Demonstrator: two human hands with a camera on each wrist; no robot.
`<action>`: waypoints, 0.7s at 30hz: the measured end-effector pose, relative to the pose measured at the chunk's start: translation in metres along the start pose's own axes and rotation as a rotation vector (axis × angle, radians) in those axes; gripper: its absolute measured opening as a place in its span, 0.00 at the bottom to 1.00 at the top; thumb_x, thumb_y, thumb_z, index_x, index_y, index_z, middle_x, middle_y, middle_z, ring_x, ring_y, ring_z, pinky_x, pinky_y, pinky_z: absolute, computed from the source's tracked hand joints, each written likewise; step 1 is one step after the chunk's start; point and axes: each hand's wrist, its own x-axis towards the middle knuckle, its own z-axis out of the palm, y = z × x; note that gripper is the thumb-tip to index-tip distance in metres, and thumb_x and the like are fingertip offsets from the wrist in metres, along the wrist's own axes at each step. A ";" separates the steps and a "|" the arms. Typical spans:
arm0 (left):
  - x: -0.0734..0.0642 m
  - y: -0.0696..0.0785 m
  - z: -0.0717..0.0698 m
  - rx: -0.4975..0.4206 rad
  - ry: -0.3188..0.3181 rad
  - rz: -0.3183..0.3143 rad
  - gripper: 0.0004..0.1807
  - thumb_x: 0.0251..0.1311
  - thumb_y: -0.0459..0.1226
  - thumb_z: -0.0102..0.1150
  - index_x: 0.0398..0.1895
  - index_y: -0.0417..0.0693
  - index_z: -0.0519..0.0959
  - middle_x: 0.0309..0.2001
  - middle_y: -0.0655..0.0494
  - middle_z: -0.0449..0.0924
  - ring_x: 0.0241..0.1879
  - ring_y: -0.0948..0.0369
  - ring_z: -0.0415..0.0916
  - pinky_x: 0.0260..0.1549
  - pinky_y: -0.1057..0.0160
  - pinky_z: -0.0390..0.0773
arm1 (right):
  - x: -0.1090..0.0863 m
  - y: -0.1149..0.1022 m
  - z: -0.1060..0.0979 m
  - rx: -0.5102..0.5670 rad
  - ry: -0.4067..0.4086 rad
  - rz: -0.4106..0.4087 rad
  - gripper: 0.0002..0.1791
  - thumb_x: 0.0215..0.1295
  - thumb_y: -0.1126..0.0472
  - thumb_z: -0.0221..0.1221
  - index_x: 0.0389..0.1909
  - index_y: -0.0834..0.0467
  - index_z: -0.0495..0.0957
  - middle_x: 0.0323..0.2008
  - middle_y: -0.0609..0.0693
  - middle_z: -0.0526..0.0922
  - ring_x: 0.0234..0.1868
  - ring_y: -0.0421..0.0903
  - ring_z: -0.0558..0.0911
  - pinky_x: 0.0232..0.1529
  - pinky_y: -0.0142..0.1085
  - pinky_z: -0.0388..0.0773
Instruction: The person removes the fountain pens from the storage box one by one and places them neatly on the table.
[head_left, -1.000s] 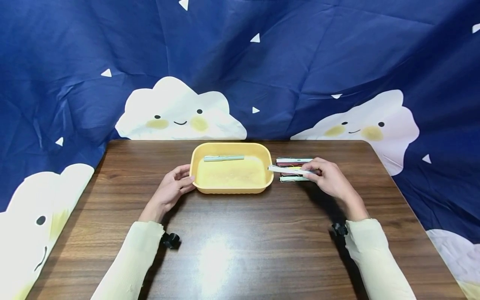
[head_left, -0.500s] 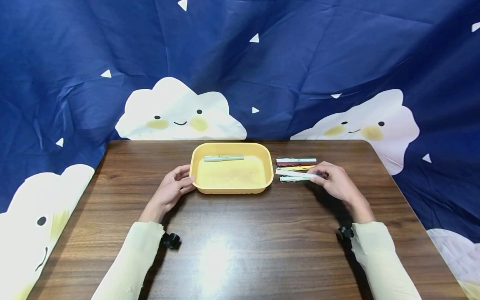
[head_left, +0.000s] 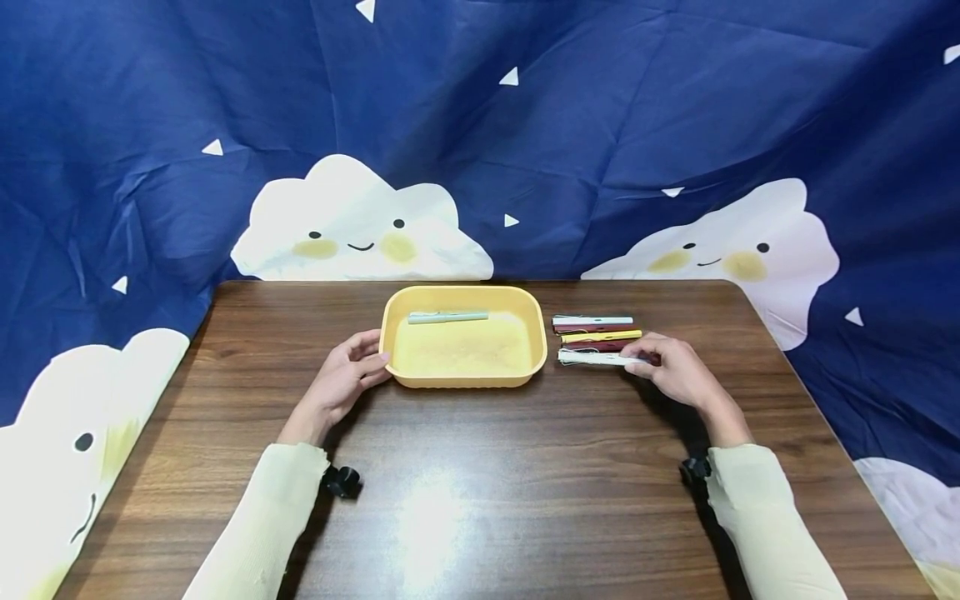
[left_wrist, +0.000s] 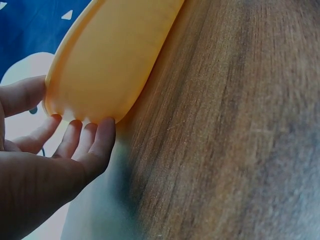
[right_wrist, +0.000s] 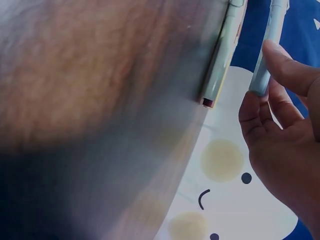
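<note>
My right hand (head_left: pixel 671 367) pinches the near end of a white pen (right_wrist: pixel 267 50) between thumb and fingers. In the head view that pen overlaps the nearest pen of a row; in the right wrist view it hangs apart from a pale green pen (right_wrist: pixel 223 60) on the table. The row also shows a pale pen (head_left: pixel 592 321) at the back, a yellow pen (head_left: pixel 600 337) and dark red ones. My left hand (head_left: pixel 345 375) touches the left end of a yellow plastic box (left_wrist: pixel 105 60), fingertips along its outer wall and thumb at the rim. A pale blue-green pen (head_left: pixel 447 317) lies inside the box.
Everything stands on a brown wood-grain table (head_left: pixel 510 483). A blue cloth (head_left: pixel 570 125) with smiling clouds hangs behind its far edge. The pen row lies just right of the box.
My right hand has carried the white pen from near the box's right rim toward me and slightly right, uncovering the yellow pen. The left hand and box have stayed put.
</note>
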 end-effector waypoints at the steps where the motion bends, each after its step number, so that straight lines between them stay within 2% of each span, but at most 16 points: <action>1: 0.000 0.000 0.000 0.000 0.000 0.001 0.31 0.71 0.23 0.50 0.75 0.31 0.55 0.67 0.35 0.60 0.54 0.54 0.75 0.50 0.63 0.81 | 0.000 0.001 0.000 0.000 -0.008 0.008 0.06 0.60 0.69 0.70 0.38 0.60 0.86 0.35 0.50 0.83 0.36 0.46 0.75 0.36 0.31 0.71; 21: 0.001 -0.001 -0.001 -0.006 0.004 -0.003 0.31 0.71 0.23 0.51 0.74 0.31 0.56 0.65 0.37 0.62 0.52 0.55 0.76 0.50 0.64 0.81 | 0.002 0.012 0.003 -0.029 -0.109 0.068 0.06 0.62 0.68 0.69 0.39 0.60 0.86 0.39 0.56 0.84 0.40 0.52 0.78 0.43 0.47 0.74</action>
